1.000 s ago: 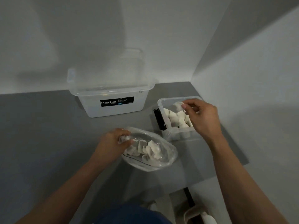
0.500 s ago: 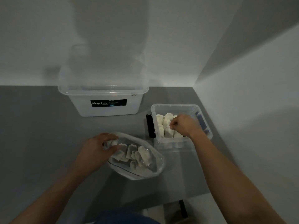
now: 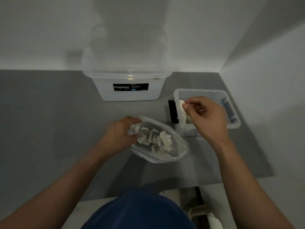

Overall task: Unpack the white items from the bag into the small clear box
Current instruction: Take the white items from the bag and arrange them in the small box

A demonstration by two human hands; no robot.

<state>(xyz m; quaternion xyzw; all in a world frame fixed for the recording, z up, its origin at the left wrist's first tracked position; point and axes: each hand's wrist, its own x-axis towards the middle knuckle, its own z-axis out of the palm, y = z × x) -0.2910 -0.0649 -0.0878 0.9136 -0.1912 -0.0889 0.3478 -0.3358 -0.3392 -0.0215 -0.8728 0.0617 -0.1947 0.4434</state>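
Observation:
A clear plastic bag (image 3: 179, 152) lies open on the grey table and holds several white items (image 3: 153, 138). My left hand (image 3: 118, 136) grips the bag's left rim, fingers curled round bunched plastic. To the right stands the small clear box (image 3: 204, 93) with white items (image 3: 182, 113) stacked along its left wall; most of them are hidden by my hand. My right hand (image 3: 206, 116) hovers over the box with fingers curled. Its thumb and forefinger pinch the top corner of a white item (image 3: 181, 102) at the box's left side.
A large clear box (image 3: 130, 95) with a black Megabox label stands at the back against the wall. A black strip (image 3: 172, 111) lies by the small box's left side. A white wall closes off the right. The table's front edge is near my body.
My right hand has come up from low inside the small box to its left side. My left hand stays at the bag's rim. The camera has tilted slightly.

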